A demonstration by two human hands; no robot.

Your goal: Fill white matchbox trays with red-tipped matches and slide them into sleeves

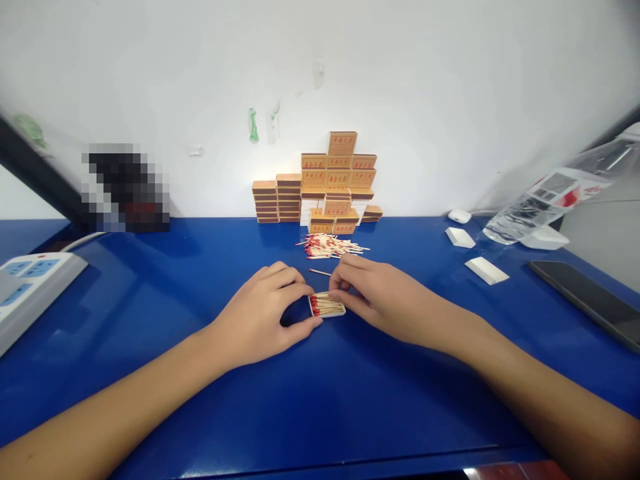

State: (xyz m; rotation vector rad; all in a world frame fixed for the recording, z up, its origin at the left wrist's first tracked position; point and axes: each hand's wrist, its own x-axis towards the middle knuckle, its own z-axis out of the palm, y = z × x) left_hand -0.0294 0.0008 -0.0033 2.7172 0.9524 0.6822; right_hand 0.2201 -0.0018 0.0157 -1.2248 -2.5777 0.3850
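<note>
A small white matchbox tray (pixel 327 312) filled with red-headed matches lies on the blue table (pixel 280 413). My left hand (pixel 267 310) grips the tray's left end between thumb and fingers. My right hand (pixel 363 290) is over the tray's right part, its thumb and fingertips pinched together at the matches; whether a match is between them is too small to tell. A single match (pixel 319 272) lies just beyond the tray. Behind it is a loose pile of matches (pixel 327 247).
Matchboxes (pixel 339 179) are stacked against the wall, with more stacks (pixel 277 200) to their left. A power strip (pixel 37 287) is at the left. On the right are white pieces (pixel 487 271), an earphone case (pixel 459 216), a plastic bottle (pixel 555 193) and a phone (pixel 590 300).
</note>
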